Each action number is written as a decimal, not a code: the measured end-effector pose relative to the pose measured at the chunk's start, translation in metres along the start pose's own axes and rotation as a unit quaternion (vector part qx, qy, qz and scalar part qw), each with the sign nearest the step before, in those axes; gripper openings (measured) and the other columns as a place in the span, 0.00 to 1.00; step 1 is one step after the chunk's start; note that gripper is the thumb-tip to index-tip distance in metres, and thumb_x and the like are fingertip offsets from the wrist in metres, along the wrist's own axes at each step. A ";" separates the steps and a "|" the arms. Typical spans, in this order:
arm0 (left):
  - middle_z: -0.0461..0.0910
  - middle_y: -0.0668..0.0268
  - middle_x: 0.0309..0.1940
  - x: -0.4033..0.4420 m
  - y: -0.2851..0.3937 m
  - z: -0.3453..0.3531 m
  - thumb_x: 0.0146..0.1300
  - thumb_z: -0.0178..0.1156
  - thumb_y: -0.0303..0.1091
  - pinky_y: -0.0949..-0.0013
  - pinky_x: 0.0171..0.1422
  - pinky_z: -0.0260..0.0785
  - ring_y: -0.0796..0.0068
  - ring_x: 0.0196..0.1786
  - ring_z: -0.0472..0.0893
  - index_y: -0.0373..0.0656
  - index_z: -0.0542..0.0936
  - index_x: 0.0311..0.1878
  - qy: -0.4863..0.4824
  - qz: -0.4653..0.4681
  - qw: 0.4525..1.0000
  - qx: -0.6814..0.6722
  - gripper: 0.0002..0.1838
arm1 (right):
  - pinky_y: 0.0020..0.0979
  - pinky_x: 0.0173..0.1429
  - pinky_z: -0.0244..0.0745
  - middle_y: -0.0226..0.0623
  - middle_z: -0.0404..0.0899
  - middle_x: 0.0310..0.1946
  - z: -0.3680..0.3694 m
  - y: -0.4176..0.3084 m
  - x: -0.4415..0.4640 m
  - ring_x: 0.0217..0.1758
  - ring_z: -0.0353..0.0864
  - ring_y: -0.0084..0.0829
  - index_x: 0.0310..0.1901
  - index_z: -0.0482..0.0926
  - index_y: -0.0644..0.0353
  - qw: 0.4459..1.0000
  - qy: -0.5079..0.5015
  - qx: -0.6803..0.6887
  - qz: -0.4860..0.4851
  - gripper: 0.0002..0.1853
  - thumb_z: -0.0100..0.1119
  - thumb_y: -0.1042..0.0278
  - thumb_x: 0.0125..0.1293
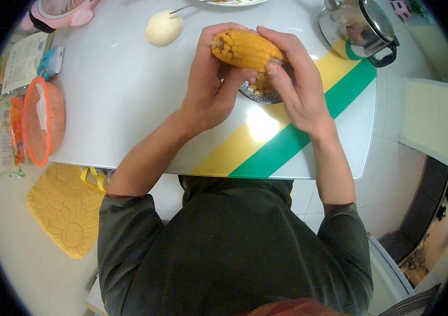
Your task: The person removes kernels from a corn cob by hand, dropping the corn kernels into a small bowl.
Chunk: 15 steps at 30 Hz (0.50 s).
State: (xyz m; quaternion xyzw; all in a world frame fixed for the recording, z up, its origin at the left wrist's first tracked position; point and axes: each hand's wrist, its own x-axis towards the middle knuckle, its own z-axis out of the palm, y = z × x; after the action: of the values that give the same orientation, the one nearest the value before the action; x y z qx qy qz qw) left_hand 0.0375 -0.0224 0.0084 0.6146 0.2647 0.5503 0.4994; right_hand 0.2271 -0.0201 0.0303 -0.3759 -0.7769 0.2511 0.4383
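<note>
Both hands grip a yellow corn cob (247,48), held above the table. My left hand (210,87) wraps round its left part, thumb underneath near the middle. On the right end, my right hand (300,79) has its fingers over the far side and its thumb pressed on the kernels, where part of the row looks broken away. Directly below the cob sits a small patterned bowl (264,98), partly hidden by the hands, with loose yellow kernels showing in it.
A round pale bun (164,28) and a utensil handle (181,9) lie beyond my left hand. A glass-lidded pot (347,29) stands at back right. Along the left are an orange basket (58,121), packets (26,60) and a pink fan (58,18). A yellow cushion (71,210) lies below.
</note>
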 end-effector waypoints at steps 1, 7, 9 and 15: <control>0.75 0.59 0.59 0.000 -0.001 -0.001 0.72 0.57 0.19 0.76 0.46 0.74 0.79 0.43 0.77 0.41 0.59 0.71 -0.004 -0.004 1.000 0.000 0.28 | 0.43 0.64 0.73 0.48 0.80 0.57 0.000 0.001 0.000 0.58 0.79 0.50 0.66 0.75 0.64 1.000 -0.003 0.000 -0.003 0.24 0.58 0.72 0.68; 0.71 0.61 0.59 -0.002 0.000 -0.004 0.71 0.58 0.16 0.71 0.60 0.77 0.75 0.56 0.77 0.39 0.60 0.70 -0.023 -0.023 0.999 -0.036 0.28 | 0.43 0.65 0.73 0.48 0.80 0.58 0.000 0.000 -0.002 0.58 0.79 0.51 0.65 0.75 0.64 1.000 -0.004 -0.008 -0.001 0.25 0.57 0.72 0.66; 0.71 0.61 0.59 -0.002 0.001 -0.004 0.70 0.58 0.15 0.71 0.61 0.77 0.74 0.58 0.77 0.39 0.60 0.70 -0.026 -0.025 0.999 -0.032 0.28 | 0.42 0.65 0.73 0.48 0.79 0.58 -0.001 -0.004 -0.002 0.59 0.79 0.50 0.65 0.74 0.64 1.000 -0.006 0.002 -0.002 0.25 0.58 0.72 0.67; 0.71 0.60 0.60 -0.003 0.001 -0.002 0.70 0.58 0.15 0.69 0.66 0.76 0.72 0.62 0.77 0.40 0.60 0.70 -0.018 -0.038 0.998 -0.038 0.29 | 0.40 0.66 0.73 0.48 0.79 0.58 0.002 -0.001 -0.003 0.59 0.79 0.49 0.66 0.74 0.65 0.999 -0.006 0.029 0.015 0.24 0.61 0.69 0.70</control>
State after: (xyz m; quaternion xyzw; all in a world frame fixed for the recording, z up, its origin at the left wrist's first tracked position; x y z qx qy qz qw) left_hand 0.0341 -0.0252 0.0081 0.5942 0.2578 0.5297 0.5475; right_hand 0.2262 -0.0230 0.0291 -0.3729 -0.7663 0.2824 0.4404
